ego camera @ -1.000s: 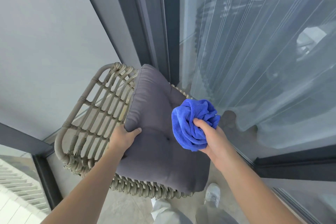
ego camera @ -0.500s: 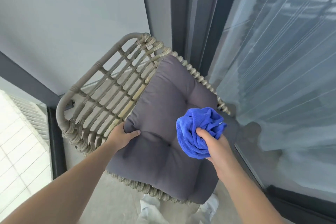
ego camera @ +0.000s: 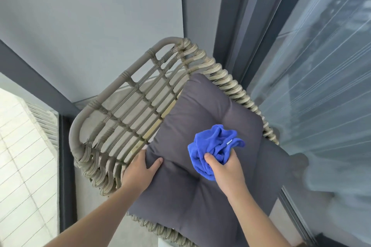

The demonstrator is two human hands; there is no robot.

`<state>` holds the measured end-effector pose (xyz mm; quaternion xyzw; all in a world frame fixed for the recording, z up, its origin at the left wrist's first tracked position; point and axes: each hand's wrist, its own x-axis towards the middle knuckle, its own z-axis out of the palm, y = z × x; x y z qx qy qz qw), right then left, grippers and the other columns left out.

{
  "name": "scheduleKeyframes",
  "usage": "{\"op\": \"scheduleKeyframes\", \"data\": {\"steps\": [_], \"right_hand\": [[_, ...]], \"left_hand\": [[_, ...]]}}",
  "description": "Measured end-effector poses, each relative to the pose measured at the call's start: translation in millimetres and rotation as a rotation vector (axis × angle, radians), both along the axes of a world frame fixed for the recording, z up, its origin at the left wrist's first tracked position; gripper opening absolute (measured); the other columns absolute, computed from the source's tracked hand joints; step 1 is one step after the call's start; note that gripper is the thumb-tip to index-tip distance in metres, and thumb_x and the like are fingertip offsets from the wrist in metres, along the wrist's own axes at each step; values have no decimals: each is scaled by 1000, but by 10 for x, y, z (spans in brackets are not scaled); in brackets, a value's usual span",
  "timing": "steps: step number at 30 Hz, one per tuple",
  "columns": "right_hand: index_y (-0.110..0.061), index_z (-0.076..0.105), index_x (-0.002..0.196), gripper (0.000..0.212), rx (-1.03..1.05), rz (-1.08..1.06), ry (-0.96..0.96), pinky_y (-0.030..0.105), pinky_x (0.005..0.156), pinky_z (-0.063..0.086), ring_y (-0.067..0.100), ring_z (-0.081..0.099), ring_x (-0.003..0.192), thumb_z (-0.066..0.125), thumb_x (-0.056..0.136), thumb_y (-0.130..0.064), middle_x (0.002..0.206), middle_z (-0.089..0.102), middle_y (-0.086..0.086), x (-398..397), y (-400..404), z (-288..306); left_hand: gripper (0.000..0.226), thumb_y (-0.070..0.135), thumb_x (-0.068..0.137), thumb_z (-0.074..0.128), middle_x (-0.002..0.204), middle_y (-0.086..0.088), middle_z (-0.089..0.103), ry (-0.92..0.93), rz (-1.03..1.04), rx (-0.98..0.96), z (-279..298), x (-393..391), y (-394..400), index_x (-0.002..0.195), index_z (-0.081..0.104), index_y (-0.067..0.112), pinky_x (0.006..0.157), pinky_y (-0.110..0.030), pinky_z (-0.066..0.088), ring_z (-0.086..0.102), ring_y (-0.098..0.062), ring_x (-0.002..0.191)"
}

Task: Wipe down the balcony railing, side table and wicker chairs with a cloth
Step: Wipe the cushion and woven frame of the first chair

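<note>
Now blue cloth bunched in rt hand over cushion, lt hand gripping cushion edge.

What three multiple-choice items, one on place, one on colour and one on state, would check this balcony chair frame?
1. Where does the left hand grip?
A. the edge of the grey cushion
B. the window glass
C. the floor

2. What colour is the cloth?
A. white
B. blue
C. green

3. How is the cloth held?
A. spread flat on the seat
B. draped over the chair back
C. bunched up in the right hand

Answers: 1 A, the thumb lies on top of the cushion's edge, beside the wicker chair slats. 2 B, it is bright blue against the grey cushion. 3 C, the fingers curl round a crumpled wad over the cushion.
</note>
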<state>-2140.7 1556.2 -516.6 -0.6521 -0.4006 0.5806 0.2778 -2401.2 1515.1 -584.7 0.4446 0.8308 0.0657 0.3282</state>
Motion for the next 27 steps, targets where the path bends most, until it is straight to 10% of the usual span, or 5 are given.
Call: {"op": "scheduleKeyframes", "data": {"steps": [10, 20, 27], "right_hand": [[-19, 58, 126, 45, 290, 150, -535, 39, 93, 47, 26, 50, 114, 76, 85, -23, 123, 55, -2, -268, 674, -516], [-15, 58, 113, 44, 302, 190, -773, 49, 99, 47, 30, 56, 112, 74, 79, -37, 112, 64, 2, -473, 1097, -1445], [-11, 61, 115, 57, 418, 108, -745, 50, 94, 50, 30, 58, 105, 50, 74, -50, 108, 63, 2, -437, 1026, -1832]], "left_hand": [[33, 61, 96, 56, 96, 12, 63, -72, -40, -31, -535, -334, 334, 103, 50, 29, 80, -37, 46, 64, -23, 100], [76, 26, 82, 51, 145, -9, 51, 197, -309, 140, -1010, -199, 745, 156, 35, 15, 103, -49, 48, 55, -35, 126], [94, 77, 81, 31, 150, -15, 50, 238, 16, 272, -1144, 457, 1063, 147, 51, 12, 119, -55, 28, 46, -35, 140]]}}
